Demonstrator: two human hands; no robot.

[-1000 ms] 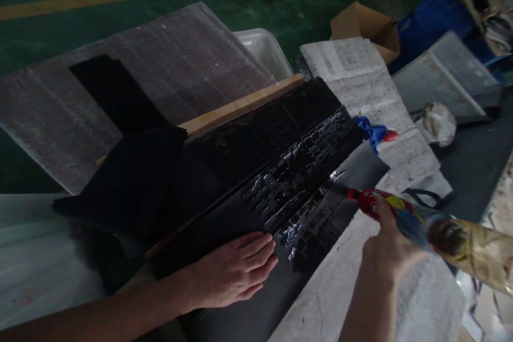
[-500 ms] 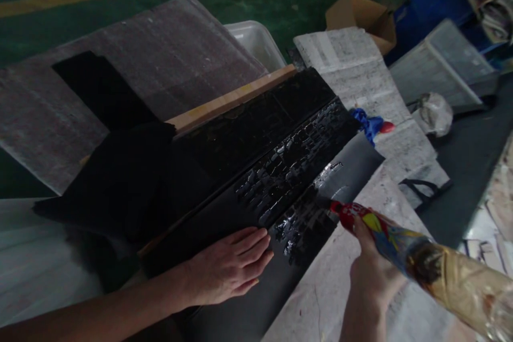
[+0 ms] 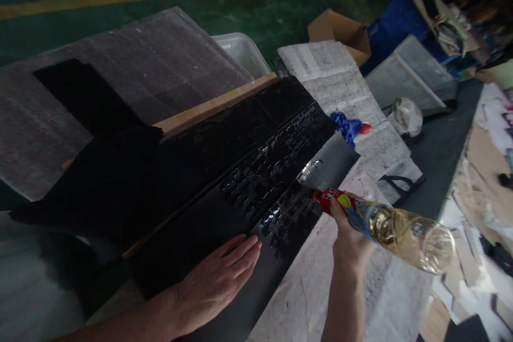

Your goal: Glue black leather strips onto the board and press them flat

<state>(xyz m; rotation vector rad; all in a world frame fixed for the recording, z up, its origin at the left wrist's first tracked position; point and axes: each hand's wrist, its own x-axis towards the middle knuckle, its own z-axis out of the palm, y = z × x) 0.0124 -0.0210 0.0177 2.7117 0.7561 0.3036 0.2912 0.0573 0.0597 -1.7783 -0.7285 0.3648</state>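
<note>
My left hand [image 3: 224,278] lies with extended fingers on a black sheet [image 3: 192,256], pressing near its lower part. In my right hand [image 3: 350,235] is a plastic bottle [image 3: 395,230] with a red neck and a colourful label, tilted so that its tip sits low over a second black strip [image 3: 336,163]. Wet, shiny glue-like liquid [image 3: 276,160] covers parts of both black pieces in broken streaks. A wooden strip [image 3: 220,104] runs along their far edge.
Stained cardboard [image 3: 320,75] lies under and beyond the black pieces, with a blue crumpled thing [image 3: 347,128] on it. A grey-brown board [image 3: 160,64], a cardboard box [image 3: 340,35] and a translucent bin [image 3: 409,80] stand farther back. Scraps [image 3: 465,256] spread at right.
The view has shifted, and more of the floor and the right side shows. The bottle is now seen whole, its tip still at the strip. My left hand stays on the black sheet.
</note>
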